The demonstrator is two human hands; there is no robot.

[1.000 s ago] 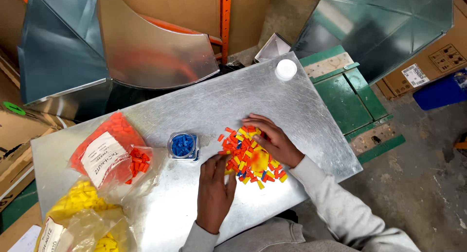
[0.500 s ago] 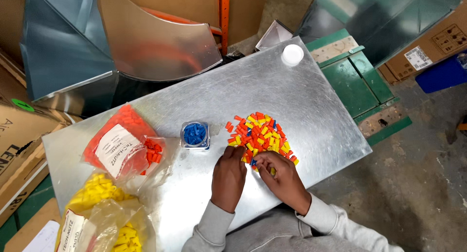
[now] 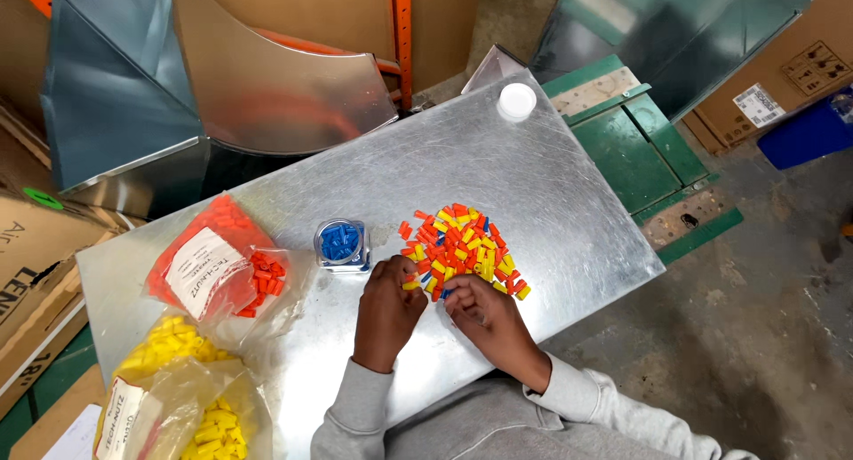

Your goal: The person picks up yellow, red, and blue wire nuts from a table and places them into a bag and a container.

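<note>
Yellow connector (image 3: 410, 284) pinched in left hand (image 3: 388, 311) grip.

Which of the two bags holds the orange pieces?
The orange bag, nearer the clear jar; the other bag, at the table's near corner, holds yellow pieces.

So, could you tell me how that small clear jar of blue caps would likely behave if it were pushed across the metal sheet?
The clear jar would probably slide easily, since the metal sheet looks smooth. It seems light and stands upright. Being open, with its white lid apart, it may spill caps if tipped.
</note>
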